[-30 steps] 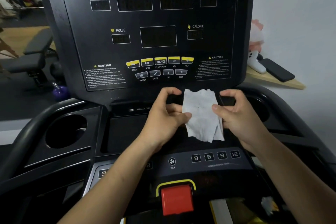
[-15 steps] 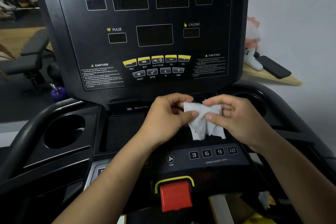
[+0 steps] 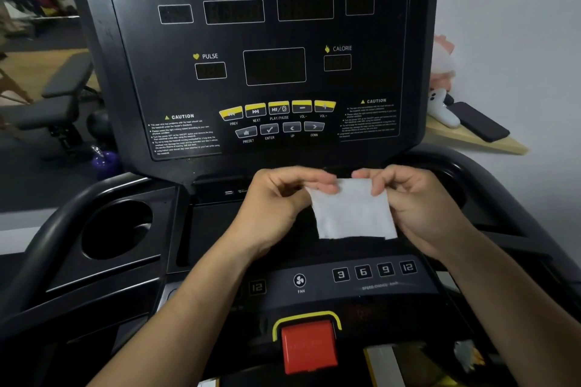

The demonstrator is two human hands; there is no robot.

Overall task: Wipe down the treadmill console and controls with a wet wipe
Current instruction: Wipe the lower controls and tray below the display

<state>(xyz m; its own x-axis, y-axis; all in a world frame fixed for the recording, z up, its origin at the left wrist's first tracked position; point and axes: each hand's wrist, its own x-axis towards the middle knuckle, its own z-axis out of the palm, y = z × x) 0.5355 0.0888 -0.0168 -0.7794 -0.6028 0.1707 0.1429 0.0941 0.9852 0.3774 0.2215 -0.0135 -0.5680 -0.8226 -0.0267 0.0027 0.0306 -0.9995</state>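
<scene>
Two hands in frame, both on the one wet wipe (image 3: 352, 214). Left hand (image 3: 276, 207) pinches its upper left corner and right hand (image 3: 418, 207) pinches its upper right corner, thumb against fingers each side. The wipe hangs flat and spread between them at frame centre, below the console (image 3: 377, 78) panel and above the lower button strip. I can't tell whether its bottom edge touches the tray behind it.

Count on the console:
- Seven display windows, all dark.
- Five yellow buttons (image 3: 278, 108) in one row.
- Four grey buttons (image 3: 279, 129) just beneath them.
- Two CAUTION text blocks, one on each side of the buttons.

Lower strip: one fan button (image 3: 299, 280) and four speed buttons (image 3: 374, 270) marked 3, 6, 9 and 12. One red stop key (image 3: 308, 347) sits in a yellow surround at bottom centre. One cup holder (image 3: 116, 229) shows at left. At right of frame, one dark phone (image 3: 478, 121) lies on a wooden shelf (image 3: 490, 144).
</scene>
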